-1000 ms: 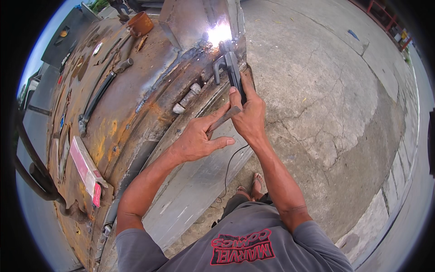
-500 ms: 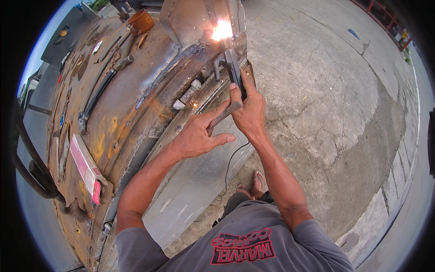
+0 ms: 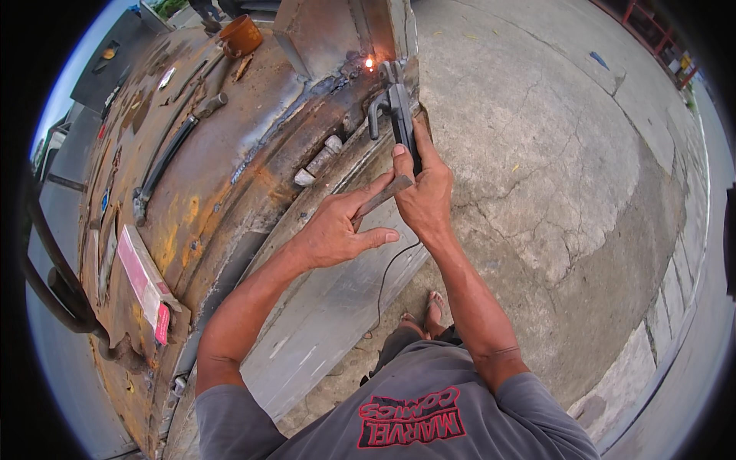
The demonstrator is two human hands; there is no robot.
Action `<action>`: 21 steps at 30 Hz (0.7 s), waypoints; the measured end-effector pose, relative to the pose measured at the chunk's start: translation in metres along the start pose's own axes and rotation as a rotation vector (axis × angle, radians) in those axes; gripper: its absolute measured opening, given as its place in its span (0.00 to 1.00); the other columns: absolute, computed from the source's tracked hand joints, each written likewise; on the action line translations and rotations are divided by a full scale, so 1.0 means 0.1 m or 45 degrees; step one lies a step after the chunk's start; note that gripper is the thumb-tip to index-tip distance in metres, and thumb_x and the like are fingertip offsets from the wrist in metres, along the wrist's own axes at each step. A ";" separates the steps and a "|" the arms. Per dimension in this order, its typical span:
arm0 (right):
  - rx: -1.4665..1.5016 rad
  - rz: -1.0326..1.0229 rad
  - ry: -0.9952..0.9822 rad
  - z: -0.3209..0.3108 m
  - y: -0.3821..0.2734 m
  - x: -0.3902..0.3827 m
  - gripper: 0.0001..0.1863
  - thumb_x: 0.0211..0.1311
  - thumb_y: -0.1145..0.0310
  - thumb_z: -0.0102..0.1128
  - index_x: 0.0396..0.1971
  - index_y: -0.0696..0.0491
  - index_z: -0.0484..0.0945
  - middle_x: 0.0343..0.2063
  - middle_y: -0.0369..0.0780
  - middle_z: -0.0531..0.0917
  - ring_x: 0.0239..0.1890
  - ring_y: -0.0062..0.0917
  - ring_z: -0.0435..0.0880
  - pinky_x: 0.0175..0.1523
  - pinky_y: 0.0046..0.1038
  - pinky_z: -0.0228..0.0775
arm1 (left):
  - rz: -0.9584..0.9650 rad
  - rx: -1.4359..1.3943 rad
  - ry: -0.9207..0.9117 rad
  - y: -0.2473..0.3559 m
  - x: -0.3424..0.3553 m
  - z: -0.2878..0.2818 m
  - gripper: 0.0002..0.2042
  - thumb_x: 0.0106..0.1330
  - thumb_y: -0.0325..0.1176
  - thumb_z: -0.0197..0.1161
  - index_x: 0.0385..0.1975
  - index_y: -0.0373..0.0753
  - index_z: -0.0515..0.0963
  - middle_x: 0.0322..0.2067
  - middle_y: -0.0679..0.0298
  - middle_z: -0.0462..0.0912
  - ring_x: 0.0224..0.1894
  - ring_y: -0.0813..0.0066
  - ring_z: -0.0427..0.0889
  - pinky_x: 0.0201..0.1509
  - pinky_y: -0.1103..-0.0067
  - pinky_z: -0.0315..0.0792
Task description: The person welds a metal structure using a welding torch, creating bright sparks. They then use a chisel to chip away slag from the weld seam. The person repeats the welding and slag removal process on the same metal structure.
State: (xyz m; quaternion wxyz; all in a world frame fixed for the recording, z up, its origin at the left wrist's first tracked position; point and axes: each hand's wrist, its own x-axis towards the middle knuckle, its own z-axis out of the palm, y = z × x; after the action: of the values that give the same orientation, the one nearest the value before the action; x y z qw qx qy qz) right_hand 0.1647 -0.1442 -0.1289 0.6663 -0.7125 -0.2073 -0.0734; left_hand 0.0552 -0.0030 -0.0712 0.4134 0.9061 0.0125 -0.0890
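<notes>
My right hand [image 3: 428, 192] is closed around a black welding electrode holder [image 3: 402, 115], its jaws toward an upright steel plate [image 3: 326, 34]. A small orange-hot spot [image 3: 369, 63] glows at the plate's foot, just beyond the jaws. A thin cable [image 3: 386, 280] hangs below the right hand. My left hand [image 3: 333, 230] holds a flat metal bar [image 3: 381, 198], whose far end meets the right hand near the thumb. The left thumb sticks out to the right; its other fingers are partly hidden. A weld seam [image 3: 264, 138] runs along the rusty steel surface [image 3: 207, 165].
On the steel lie a hammer [image 3: 165, 161], a pink-and-white carton [image 3: 142, 272], a rusty pot [image 3: 240, 36] and a short bolt-like piece [image 3: 318, 161]. Bent black bars [image 3: 57, 284] stand at the left. Cracked concrete [image 3: 552, 153] spreads to the right.
The bright white arc has gone out, leaving a small orange glow. The electrode holder and right hand have shifted slightly right and nearer. The left hand has barely moved.
</notes>
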 end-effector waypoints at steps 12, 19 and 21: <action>-0.025 0.021 -0.029 0.01 0.01 0.04 0.26 0.78 0.67 0.58 0.70 0.64 0.74 0.33 0.51 0.87 0.31 0.34 0.88 0.38 0.37 0.78 | 0.000 -0.006 0.016 0.00 0.00 0.01 0.49 0.63 0.49 0.82 0.82 0.43 0.62 0.23 0.73 0.61 0.26 0.79 0.62 0.31 0.75 0.61; -0.019 0.169 -0.115 0.00 -0.03 0.07 0.29 0.80 0.60 0.59 0.73 0.60 0.73 0.46 0.49 0.89 0.42 0.27 0.86 0.49 0.34 0.80 | 0.009 -0.041 0.041 -0.03 0.01 0.02 0.50 0.63 0.48 0.82 0.82 0.41 0.62 0.23 0.73 0.63 0.26 0.80 0.62 0.30 0.75 0.61; -0.028 0.179 -0.121 0.00 -0.01 0.07 0.29 0.80 0.60 0.59 0.74 0.60 0.73 0.47 0.50 0.89 0.43 0.28 0.87 0.51 0.35 0.80 | 0.019 -0.016 0.050 -0.03 0.01 0.02 0.50 0.63 0.49 0.83 0.82 0.40 0.62 0.23 0.72 0.63 0.25 0.80 0.62 0.30 0.76 0.61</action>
State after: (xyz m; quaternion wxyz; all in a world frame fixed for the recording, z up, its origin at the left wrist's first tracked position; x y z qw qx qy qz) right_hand 0.1708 -0.1432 -0.1251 0.6514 -0.7352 -0.1873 0.0052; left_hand 0.0554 -0.0030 -0.0750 0.4195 0.9051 0.0145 -0.0679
